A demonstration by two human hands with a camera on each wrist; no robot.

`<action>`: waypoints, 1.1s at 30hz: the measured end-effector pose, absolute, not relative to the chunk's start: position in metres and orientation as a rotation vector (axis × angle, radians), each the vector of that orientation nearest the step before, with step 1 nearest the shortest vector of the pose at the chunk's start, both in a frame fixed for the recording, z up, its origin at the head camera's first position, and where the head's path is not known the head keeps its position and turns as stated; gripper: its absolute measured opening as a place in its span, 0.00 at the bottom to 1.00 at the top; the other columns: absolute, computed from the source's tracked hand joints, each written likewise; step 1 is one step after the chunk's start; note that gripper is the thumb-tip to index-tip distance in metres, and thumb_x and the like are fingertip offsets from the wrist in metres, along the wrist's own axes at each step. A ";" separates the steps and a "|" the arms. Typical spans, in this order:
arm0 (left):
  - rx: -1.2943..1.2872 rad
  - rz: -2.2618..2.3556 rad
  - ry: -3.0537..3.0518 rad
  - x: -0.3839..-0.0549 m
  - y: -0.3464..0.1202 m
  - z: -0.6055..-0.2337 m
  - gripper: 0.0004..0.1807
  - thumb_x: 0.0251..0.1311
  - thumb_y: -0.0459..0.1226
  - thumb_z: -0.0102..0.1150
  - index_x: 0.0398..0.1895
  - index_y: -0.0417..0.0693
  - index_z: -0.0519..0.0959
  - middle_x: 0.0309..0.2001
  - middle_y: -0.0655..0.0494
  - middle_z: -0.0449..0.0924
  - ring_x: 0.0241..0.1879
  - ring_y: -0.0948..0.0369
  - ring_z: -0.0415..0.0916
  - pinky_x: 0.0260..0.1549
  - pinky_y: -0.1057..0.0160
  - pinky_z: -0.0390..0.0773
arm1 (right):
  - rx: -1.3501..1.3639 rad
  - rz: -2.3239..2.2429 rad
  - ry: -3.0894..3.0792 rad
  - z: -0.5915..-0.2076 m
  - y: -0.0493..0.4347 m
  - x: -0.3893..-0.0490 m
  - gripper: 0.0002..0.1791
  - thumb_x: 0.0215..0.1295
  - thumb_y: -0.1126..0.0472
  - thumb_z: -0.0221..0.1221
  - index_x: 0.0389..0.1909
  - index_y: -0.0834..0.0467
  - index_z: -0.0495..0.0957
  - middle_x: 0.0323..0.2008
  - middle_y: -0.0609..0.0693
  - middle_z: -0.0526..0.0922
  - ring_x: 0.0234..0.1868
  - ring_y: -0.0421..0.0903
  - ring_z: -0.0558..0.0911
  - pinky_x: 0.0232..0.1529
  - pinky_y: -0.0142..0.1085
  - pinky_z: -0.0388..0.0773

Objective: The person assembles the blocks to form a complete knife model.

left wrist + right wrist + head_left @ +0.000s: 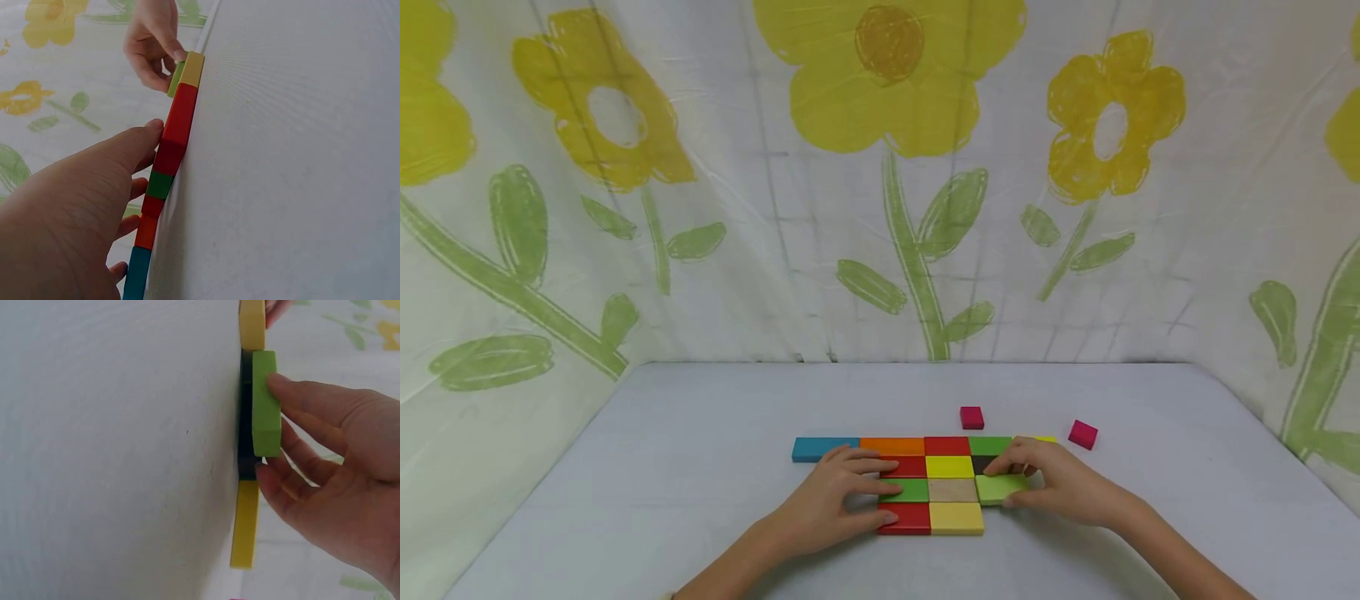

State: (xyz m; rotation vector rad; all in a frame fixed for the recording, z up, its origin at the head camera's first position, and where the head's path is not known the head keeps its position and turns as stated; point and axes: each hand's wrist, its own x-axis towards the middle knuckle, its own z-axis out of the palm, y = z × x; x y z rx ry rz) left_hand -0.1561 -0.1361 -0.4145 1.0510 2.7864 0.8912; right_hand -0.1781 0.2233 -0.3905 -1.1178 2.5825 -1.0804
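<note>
My right hand (1062,482) pinches a light green block (997,490) between thumb and fingers at the right side of a flat layout of coloured blocks. In the right wrist view this block (267,415) stands slightly higher than the dark block beside it. Spread over the layout's left side, my left hand (835,502) rests its fingertips on a red block (910,518), a green block (913,492) and another red block (912,467). A plain wood block (953,490) lies left of the light green one, with a pale yellow block (957,518) in front.
Along the back row run a blue block (825,450), an orange block (892,447), a red one, a green one and a partly covered yellow block (1047,439). Two small magenta blocks (972,417) lie apart behind the row on the white table (700,467). A flower-printed curtain (715,167) surrounds the table.
</note>
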 end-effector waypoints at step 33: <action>1.068 0.920 2.777 -0.158 -0.137 -0.418 0.21 0.69 0.56 0.67 0.60 0.63 0.88 0.67 0.64 0.81 0.69 0.55 0.73 0.72 0.32 0.61 | -1.050 -1.169 2.561 -0.401 0.224 -0.180 0.20 0.61 0.58 0.76 0.51 0.59 0.85 0.40 0.44 0.78 0.41 0.42 0.78 0.45 0.32 0.82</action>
